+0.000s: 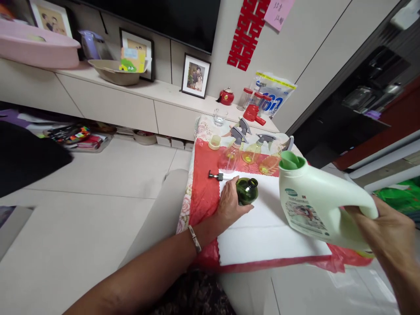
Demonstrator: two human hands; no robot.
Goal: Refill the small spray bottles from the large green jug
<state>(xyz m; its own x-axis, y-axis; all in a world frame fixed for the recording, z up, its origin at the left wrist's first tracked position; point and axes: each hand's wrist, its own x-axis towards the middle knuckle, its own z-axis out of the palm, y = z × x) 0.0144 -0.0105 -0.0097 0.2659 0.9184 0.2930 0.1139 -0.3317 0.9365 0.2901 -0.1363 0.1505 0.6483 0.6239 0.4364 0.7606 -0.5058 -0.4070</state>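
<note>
My left hand [230, 200] is wrapped round a small dark green bottle [246, 190], whose neck is uncapped, on a white sheet [259, 240]. A black pump head [216, 176] lies just beyond that hand, on its side. My right hand [390, 223] grips the handle of a large pale green detergent jug [310, 197]. The jug is tilted, its open green spout turned toward the left and up, apart from the small bottle. No liquid is seen leaving it. Several clear spray bottles [230, 155] with grey trigger heads stand behind, some holding a little yellow liquid.
A pale yellow cap [215, 142] and a glass cup [219, 116] stand at the table's far left. Red plastic [205, 183] covers the table under the sheet. Behind runs a low cabinet [121, 98] with jars, a red pot [226, 96], framed photos and a pink basin [36, 46].
</note>
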